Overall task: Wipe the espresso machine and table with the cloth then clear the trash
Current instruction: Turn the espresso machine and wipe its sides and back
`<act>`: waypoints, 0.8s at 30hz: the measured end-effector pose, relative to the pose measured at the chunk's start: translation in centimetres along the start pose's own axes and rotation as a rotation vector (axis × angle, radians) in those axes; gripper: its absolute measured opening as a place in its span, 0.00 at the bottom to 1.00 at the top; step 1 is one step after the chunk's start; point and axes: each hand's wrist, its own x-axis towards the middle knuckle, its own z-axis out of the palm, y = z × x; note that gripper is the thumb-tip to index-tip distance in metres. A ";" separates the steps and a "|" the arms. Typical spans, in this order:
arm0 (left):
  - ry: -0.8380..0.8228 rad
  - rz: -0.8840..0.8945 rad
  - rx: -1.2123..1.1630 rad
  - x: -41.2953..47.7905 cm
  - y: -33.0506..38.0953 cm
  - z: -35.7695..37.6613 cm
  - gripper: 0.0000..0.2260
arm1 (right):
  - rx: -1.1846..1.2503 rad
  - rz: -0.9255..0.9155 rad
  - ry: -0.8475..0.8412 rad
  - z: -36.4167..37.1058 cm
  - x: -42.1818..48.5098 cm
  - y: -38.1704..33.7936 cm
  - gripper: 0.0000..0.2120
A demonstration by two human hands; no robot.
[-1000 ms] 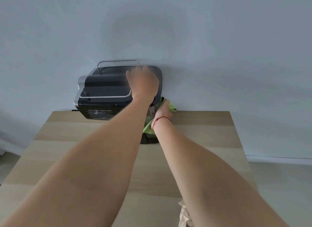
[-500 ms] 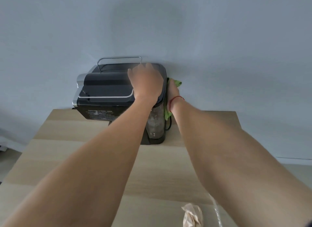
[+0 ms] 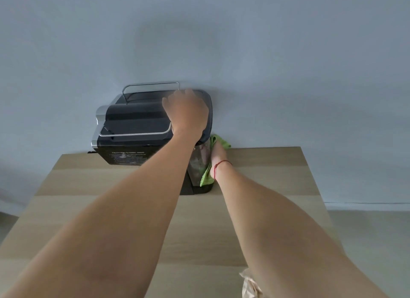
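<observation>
A black espresso machine (image 3: 133, 124) stands at the tabletop's (image 3: 266, 175) far edge. A green cloth (image 3: 206, 176) lies against its right side, and crumpled paper trash (image 3: 250, 286) sits near the front.

Crumpled paper (image 3: 249, 285) is cut off below; the espresso machine's (image 3: 135, 120) label (image 3: 127, 157) is unreadable.

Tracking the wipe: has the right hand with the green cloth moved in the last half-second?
Yes: the right hand and green cloth slid down the black espresso machine, from lid level to the clear water tank.

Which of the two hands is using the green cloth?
The right hand, pressing the green cloth against the side of the espresso machine; the left hand rests bare on its top.
</observation>
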 end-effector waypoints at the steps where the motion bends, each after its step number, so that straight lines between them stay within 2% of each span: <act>1: -0.009 -0.003 0.000 0.0 0.0 -0.1 0.17 | 0.003 0.005 -0.031 0.0 0.2 -0.6 0.26; 3: -0.024 -0.003 -0.008 -0.1 0.0 -0.1 0.17 | -0.026 -0.012 -0.049 0.1 0.4 -2.5 0.29; 7: -0.102 -0.009 -0.046 -0.2 -0.3 -0.3 0.16 | -0.008 -0.069 -0.085 0.2 -3.5 -5.3 0.22; 9: -0.222 -0.043 -0.077 0.6 -0.3 -1.0 0.15 | 0.014 -0.066 -0.091 0.1 -4.7 -5.3 0.23; 12: -0.457 -0.044 -0.262 2.9 -0.9 -3.7 0.11 | 0.012 -0.119 -0.008 0.5 -5.2 -5.8 0.27; 13: -0.504 -0.014 -0.315 3.3 -1.6 -4.7 0.09 | 0.011 -0.153 0.026 0.6 -5.7 -6.3 0.26; 15: -0.538 0.070 -0.344 3.4 -3.5 -6.0 0.10 | 0.053 -0.221 0.104 1.0 -6.1 -7.3 0.21; 17: -0.501 0.151 -0.192 2.5 -5.9 -5.5 0.16 | 0.089 -0.294 0.121 1.3 -6.4 -8.0 0.15; 19: -0.410 0.237 -0.097 1.4 -7.5 -4.4 0.20 | -0.009 -0.400 0.085 1.7 -7.3 -8.6 0.14; 21: -0.346 0.254 -0.130 1.0 -8.0 -3.8 0.20 | -0.227 -0.463 0.040 2.1 -7.9 -8.6 0.19; 24: -0.371 0.259 -0.111 0.9 -7.9 -3.7 0.22 | -0.629 -0.543 0.036 1.8 -7.4 -7.5 0.24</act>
